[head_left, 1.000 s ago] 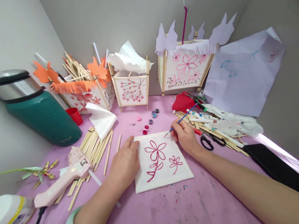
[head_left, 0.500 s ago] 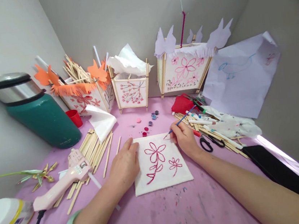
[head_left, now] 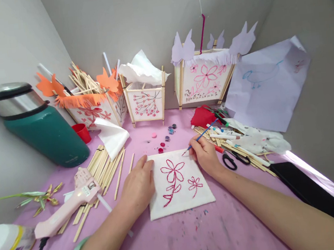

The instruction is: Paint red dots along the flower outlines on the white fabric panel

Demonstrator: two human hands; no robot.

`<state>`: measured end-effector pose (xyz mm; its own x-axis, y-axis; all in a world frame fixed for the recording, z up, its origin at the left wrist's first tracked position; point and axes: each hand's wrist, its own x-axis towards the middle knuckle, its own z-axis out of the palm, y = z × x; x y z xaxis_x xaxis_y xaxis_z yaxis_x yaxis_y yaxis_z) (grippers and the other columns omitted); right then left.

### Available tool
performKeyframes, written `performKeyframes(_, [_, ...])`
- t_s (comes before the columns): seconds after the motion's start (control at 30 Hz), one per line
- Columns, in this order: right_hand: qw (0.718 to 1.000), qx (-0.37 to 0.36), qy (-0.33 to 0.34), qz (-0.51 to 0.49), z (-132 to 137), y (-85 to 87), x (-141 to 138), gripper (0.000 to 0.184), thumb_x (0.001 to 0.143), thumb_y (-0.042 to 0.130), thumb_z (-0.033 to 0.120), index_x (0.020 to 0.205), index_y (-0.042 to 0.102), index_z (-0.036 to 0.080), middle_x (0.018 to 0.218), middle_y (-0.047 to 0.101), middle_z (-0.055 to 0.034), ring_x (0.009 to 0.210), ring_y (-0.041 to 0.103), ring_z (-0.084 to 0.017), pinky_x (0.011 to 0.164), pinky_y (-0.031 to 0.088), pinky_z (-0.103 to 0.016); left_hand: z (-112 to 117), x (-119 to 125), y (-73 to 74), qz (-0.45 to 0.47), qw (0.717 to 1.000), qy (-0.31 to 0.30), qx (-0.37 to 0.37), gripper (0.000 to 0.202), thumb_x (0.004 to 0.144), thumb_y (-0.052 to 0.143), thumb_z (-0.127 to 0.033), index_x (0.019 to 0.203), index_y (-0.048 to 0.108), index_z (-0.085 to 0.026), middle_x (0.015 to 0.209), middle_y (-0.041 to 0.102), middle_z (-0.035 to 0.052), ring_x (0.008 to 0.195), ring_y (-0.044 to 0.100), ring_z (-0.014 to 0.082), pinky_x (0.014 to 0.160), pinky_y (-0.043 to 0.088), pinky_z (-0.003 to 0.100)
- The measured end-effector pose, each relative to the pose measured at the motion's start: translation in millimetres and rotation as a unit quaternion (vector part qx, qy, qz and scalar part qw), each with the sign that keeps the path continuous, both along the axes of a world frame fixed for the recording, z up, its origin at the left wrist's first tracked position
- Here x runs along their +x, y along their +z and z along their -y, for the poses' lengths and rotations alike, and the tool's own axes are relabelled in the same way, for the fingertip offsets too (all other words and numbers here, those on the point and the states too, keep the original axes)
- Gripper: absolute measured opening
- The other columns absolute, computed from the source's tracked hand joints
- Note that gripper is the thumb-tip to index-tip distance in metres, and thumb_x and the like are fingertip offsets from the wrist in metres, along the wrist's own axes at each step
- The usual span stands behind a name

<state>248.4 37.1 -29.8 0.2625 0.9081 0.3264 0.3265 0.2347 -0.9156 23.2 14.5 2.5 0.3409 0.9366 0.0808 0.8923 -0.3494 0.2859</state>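
Observation:
A white cloth-like panel (head_left: 160, 194) lies on the purple table, bearing two dark-pink flowers with dotted outlines. At its upper left edge, my left hand (head_left: 139, 181) is closed on the border, fingers partly hidden. Over its upper right corner, my right hand (head_left: 204, 155) pinches a thin blue paintbrush (head_left: 200, 137). The brush tip points down and left, close to the panel's top edge; whether it touches I cannot tell. Just beyond that edge sit small paint pots, among them a red pot (head_left: 161, 150) and a pink one (head_left: 154, 135).
Left are a pink glue gun (head_left: 64, 208), wooden sticks (head_left: 99, 169), a white tub (head_left: 8, 246) and a green bottle (head_left: 46, 131). Decorated stick-frame boxes, including a small box (head_left: 146, 103), line the back wall. Scissors (head_left: 229, 161) and a red cloth (head_left: 202, 116) lie right.
The whole view has shifted slightly. Both hands, the paintbrush and the panel keep nearly the same positions relative to one another.

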Motion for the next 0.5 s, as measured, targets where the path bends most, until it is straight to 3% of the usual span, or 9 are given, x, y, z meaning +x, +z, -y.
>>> performKeyframes(0.5, [1.0,0.007,-0.006,0.026,3.3,2.7,-2.7,0.019,0.087,0.047,0.037,0.076,0.051,0.022,0.061,0.057,0.0025,0.05,0.048,-0.012,0.05,0.037,-0.024,1.0,-0.6,1.4,0.005,1.0,0.003,-0.005,0.036,0.087,0.035,-0.013,0.117,0.055,-0.013,0.141,0.041,0.0153,0.118,0.051,0.0291,0.096,0.044,0.044])
